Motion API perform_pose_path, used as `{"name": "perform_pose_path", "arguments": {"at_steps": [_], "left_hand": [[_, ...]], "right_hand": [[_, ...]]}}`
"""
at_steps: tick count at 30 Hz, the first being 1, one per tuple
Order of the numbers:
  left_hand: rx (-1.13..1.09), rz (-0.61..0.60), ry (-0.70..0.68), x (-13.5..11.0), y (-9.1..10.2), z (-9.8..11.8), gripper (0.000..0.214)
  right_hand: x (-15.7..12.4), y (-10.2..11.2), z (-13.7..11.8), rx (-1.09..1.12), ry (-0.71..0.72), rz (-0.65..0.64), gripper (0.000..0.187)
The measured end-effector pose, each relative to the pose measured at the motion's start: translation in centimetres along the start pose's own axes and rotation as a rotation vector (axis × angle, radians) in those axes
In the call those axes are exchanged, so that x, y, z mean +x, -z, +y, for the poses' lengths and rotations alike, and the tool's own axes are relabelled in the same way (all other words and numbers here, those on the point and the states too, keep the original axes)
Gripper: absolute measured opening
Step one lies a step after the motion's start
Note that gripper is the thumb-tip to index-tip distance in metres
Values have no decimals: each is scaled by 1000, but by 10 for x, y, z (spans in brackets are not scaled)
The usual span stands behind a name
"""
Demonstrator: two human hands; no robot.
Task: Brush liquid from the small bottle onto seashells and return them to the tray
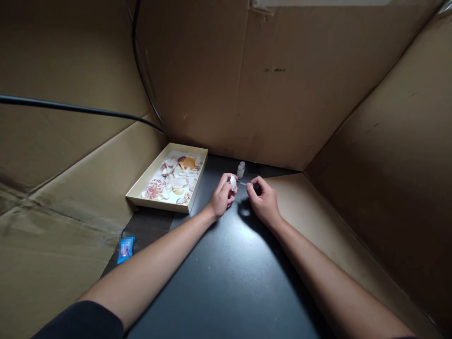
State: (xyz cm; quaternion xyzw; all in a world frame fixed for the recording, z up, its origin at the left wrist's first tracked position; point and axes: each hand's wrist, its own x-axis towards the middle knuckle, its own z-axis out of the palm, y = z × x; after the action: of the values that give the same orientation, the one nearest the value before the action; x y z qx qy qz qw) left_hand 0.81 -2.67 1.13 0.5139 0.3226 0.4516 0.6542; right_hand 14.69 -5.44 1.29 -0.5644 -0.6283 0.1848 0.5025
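My left hand (pixel 222 195) is closed around a small white seashell (pixel 233 181), held just above a dark tabletop (pixel 226 273). Close to its right, my right hand (pixel 263 202) pinches a thin brush with a black cap (pixel 256 188), its tip pointing left at the shell. A small clear bottle (pixel 241 169) stands upright just behind the two hands. To the left lies a shallow cream tray (pixel 160 200) filled with several shells, white, pink-striped and orange.
Brown cardboard walls (pixel 282 84) enclose the table at the back, left and right. A black cable (pixel 70 108) runs across the left wall. A small blue packet (pixel 125 248) lies at the table's left edge.
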Motion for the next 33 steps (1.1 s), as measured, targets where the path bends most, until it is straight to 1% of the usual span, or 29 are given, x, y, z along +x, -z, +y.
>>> {"name": "perform_pose_path", "arguments": {"at_steps": [4, 7, 12, 14, 16, 20, 24, 28, 31, 33], "left_hand": [[17, 9, -16, 2, 0, 0, 25], [40, 46, 5, 2, -1, -1, 25], [69, 66, 14, 1, -4, -1, 18], [77, 75, 17, 1, -4, -1, 15], [82, 78, 13, 1, -4, -1, 14], [86, 73, 0, 2, -3, -1, 14], [111, 77, -2, 3, -3, -2, 11], [134, 71, -19, 3, -4, -3, 10], [151, 73, -21, 3, -4, -4, 9], [159, 74, -24, 3, -4, -4, 10]], "right_hand": [[0, 0, -1, 15, 43, -29, 20], [-1, 1, -2, -15, 12, -2, 21], [-2, 1, -4, 7, 30, 1, 21], [-1, 1, -4, -16, 14, 30, 22], [-1, 2, -4, -4, 20, 60, 22], [-2, 1, -3, -7, 32, 39, 22], [-2, 1, -2, -28, 29, 64, 23], [-1, 1, -3, -26, 27, 45, 21], [-1, 2, -4, -58, 23, 75, 22], [-1, 2, -5, -34, 38, 83, 21]]}}
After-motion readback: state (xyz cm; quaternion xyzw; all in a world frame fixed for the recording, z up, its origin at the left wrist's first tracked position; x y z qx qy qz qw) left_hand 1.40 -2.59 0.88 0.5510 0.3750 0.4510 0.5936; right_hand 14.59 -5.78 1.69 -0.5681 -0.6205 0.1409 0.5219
